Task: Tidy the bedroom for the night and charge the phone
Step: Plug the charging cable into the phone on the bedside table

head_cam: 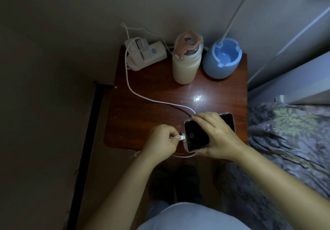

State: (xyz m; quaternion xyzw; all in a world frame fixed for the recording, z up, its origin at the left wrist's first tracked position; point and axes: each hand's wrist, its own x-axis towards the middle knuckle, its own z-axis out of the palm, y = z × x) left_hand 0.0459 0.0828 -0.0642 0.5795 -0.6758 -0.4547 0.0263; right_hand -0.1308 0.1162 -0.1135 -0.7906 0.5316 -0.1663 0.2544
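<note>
A dark-screened phone (195, 137) in a clear case lies on the wooden bedside table (151, 119), near its front right corner. My right hand (216, 137) grips the phone across its middle from the right. My left hand (161, 140) pinches the white plug of the charging cable (142, 97) against the phone's left end. The cable curves back across the table to a white power strip (146, 54) at the far left corner.
A cream bottle with a pink lid (186, 61) and a blue lamp base (222, 58) with a white neck stand at the back of the table. A bed with a floral cover (289, 131) lies to the right. The wall is behind, the floor to the left.
</note>
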